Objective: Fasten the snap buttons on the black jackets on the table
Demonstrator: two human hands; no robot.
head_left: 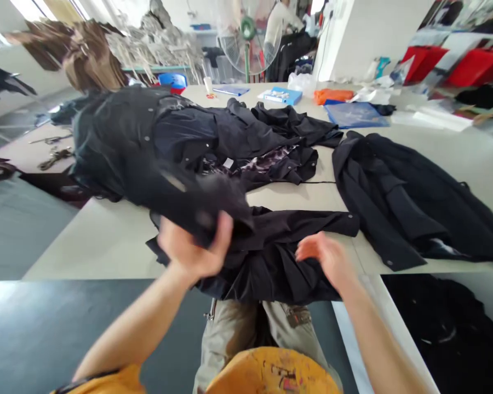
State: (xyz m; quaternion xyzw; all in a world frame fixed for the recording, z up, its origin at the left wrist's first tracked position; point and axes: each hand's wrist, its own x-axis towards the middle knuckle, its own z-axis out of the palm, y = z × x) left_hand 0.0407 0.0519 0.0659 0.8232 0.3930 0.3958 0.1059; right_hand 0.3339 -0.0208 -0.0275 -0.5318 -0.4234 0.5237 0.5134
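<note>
My left hand (193,249) is closed on a dark sleeve (217,200), raised above the near table edge and smeared by motion. The dark jacket (263,271) in front of me lies crumpled and hangs over that edge. How the sleeve joins the garments around it I cannot make out. Over the jacket's right part, my right hand (326,257) hovers with loosely bent fingers and nothing in them. Behind lies a heap of dark jackets (119,126), some with a patterned lining and a white label (228,163). Another dark jacket (394,191) is spread at the right.
Scissors (51,139) lie on the table's left end. Blue folders (357,114), an orange bundle (332,97) and papers lie toward the back. A standing fan (246,33) and a person (285,24) are beyond. Dark cloth (452,323) sits below the table at right.
</note>
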